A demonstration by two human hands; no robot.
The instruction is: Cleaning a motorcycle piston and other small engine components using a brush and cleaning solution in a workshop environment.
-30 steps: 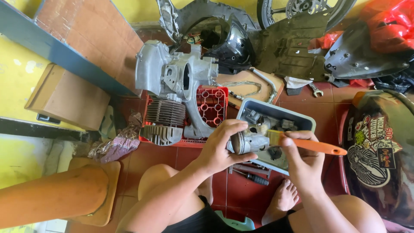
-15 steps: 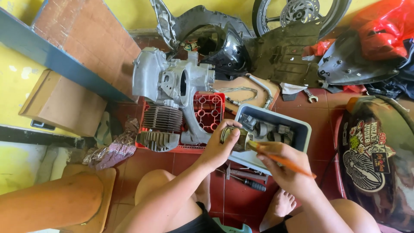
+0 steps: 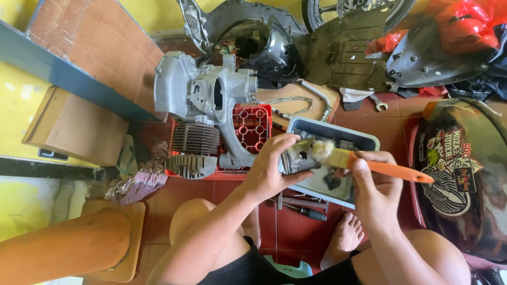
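Observation:
My left hand (image 3: 272, 166) grips a grey metal piston (image 3: 298, 157) above a grey plastic tray (image 3: 364, 141). My right hand (image 3: 376, 184) holds a paintbrush with an orange handle (image 3: 393, 170), its pale bristles resting against the piston's top. The tray holds several small dark metal parts and sits on the red tiled floor in front of my knees.
A silver engine casing (image 3: 198, 92) with a finned cylinder (image 3: 194, 148) rests on a red crate (image 3: 253, 124) to the left. Black scooter body panels (image 3: 338, 47), a wrench (image 3: 377, 102), hand tools (image 3: 306, 208), a rag (image 3: 140, 179), a decorated tank (image 3: 459, 174) and a wooden stool (image 3: 113, 240) surround me.
Both hands have come up out of the tray, the left holding the piston, and the brush now lies against it.

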